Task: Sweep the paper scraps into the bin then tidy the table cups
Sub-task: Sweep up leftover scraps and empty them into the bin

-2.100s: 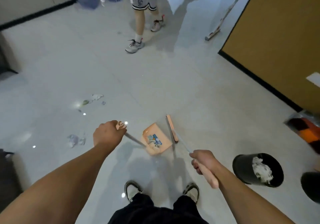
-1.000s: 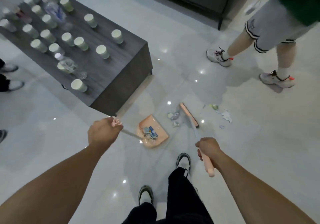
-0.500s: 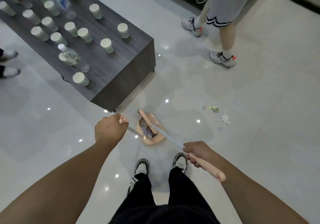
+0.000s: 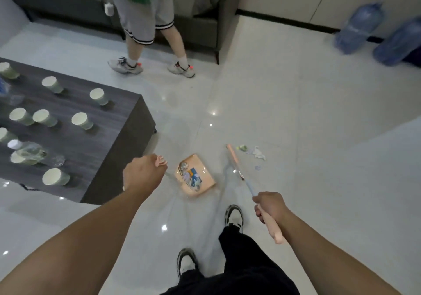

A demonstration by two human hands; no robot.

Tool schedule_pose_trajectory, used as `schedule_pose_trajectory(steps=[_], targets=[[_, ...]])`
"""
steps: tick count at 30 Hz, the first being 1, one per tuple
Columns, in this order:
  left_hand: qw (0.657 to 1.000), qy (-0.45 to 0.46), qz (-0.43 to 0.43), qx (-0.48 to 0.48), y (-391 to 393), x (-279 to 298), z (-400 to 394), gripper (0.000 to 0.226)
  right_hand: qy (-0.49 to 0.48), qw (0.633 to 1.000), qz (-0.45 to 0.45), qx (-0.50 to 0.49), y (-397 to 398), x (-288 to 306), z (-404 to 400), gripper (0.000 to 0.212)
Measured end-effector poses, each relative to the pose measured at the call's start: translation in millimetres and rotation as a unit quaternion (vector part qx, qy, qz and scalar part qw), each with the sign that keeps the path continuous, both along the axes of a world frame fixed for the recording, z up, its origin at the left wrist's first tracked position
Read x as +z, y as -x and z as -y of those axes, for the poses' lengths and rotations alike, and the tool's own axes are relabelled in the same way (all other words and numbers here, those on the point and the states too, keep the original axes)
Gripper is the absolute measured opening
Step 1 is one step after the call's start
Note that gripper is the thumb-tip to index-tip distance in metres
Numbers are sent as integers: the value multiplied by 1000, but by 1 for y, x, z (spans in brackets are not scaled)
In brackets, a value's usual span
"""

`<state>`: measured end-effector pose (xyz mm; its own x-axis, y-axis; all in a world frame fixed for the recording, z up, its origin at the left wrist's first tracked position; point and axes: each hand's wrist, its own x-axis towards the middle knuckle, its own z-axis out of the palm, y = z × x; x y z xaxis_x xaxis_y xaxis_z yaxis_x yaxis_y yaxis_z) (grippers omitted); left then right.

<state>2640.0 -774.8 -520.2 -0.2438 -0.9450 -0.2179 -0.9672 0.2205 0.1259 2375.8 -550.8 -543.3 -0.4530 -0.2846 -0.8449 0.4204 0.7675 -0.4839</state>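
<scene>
My left hand (image 4: 142, 176) grips the long handle of an orange dustpan (image 4: 206, 188) that rests on the white floor with several paper scraps in it. My right hand (image 4: 270, 205) holds the pink grip of a broom (image 4: 234, 161), whose head lies on the floor right of the dustpan. A few loose paper scraps (image 4: 256, 154) lie just right of the broom head. Several pale green paper cups (image 4: 82, 120) stand scattered on the dark wooden low table (image 4: 114, 148) at the left. No bin is in view.
A person in grey shorts (image 4: 145, 21) stands beyond the table, in front of a dark sofa (image 4: 200, 30). Two blue water jugs (image 4: 357, 27) lean by the far right wall. A clear plastic bottle (image 4: 34, 154) lies on the table. My own shoes (image 4: 233, 215) are below the dustpan.
The broom head has come off the dustpan and now lies to its right, near the loose scraps. The view has turned right, so the table sits further left.
</scene>
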Motion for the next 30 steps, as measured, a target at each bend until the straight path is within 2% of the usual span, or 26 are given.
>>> schedule_pose_trajectory(steps=[2,8,14,20,24,26,30], targets=[[1000,9,-4,-20,29,-2,16,29,2,999,-20,-35,26,-2,-4,20],[999,21,2,-47,115,-20,65,31,-9,995,-34,-96,122,-25,20,3],[999,-6,30,-43,179,-40,93,32,-49,993,5,-104,187,-51,66,4],[998,-4,56,-43,201,-42,111,29,-56,997,45,27,190,-66,105,9],[997,-7,55,-45,213,-42,110,29,-64,988,78,119,184,-63,119,37],[997,-17,56,-48,217,-40,111,28,-56,985,98,134,186,-55,125,39],[997,-30,53,-43,210,-35,118,28,-33,983,143,112,197,-39,129,29]])
